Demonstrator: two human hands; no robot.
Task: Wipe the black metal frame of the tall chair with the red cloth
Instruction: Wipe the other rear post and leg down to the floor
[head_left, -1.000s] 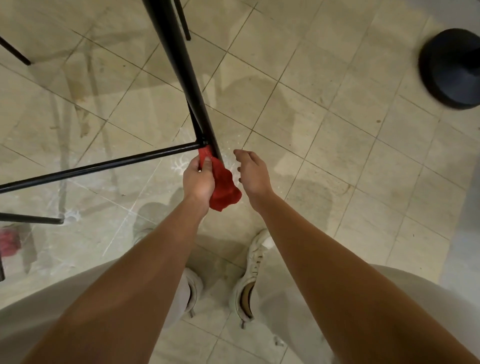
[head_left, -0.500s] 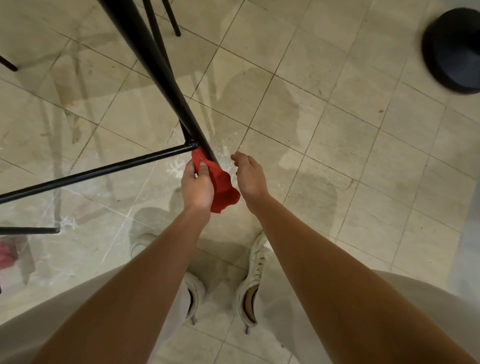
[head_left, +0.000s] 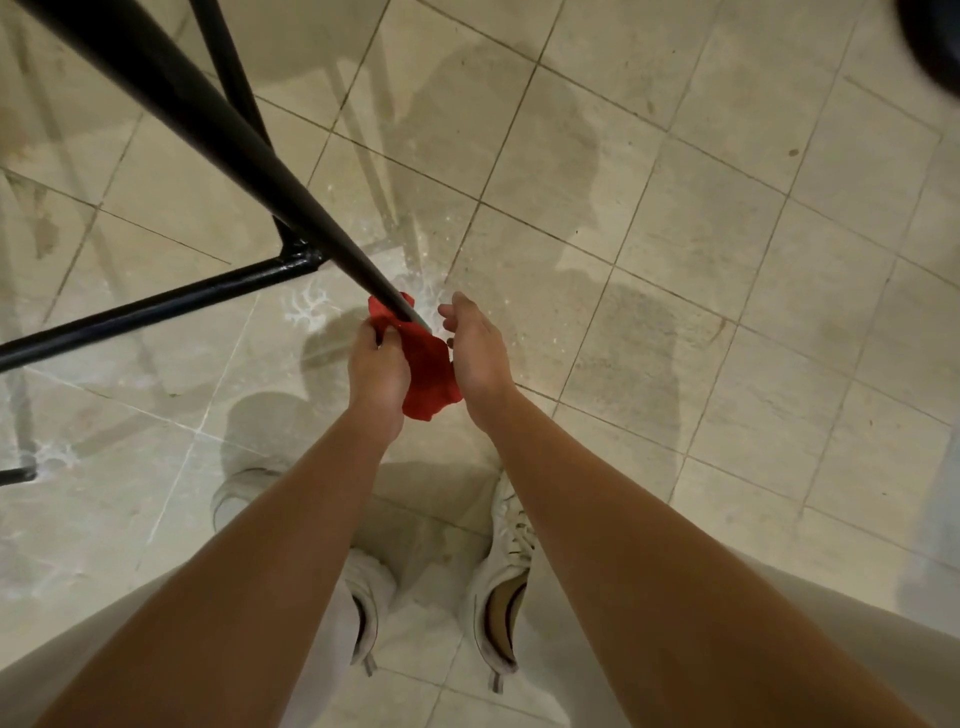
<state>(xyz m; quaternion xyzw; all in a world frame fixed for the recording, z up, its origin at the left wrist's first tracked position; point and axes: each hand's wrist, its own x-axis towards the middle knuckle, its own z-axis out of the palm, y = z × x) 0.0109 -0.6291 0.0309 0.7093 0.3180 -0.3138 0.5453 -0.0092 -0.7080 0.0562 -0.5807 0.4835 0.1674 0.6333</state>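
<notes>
The black metal chair frame (head_left: 218, 135) slants down from the top left to the tiled floor. A crossbar (head_left: 156, 306) joins the leg at a welded corner. The red cloth (head_left: 428, 371) is wrapped around the foot of this leg, below the joint. My left hand (head_left: 376, 369) grips the cloth against the leg. My right hand (head_left: 475, 348) hovers just right of the cloth, fingers apart and slightly curled, holding nothing.
Beige floor tiles (head_left: 675, 260) with wet-looking patches lie all around. My two white shoes (head_left: 498, 587) stand right below the hands. A dark round object (head_left: 935, 47) sits at the top right corner. Another black bar end (head_left: 15, 475) shows at the left edge.
My left hand has slid the cloth down the leg, from the welded joint to near the foot. The view has moved closer to the leg. The right hand stays beside it.
</notes>
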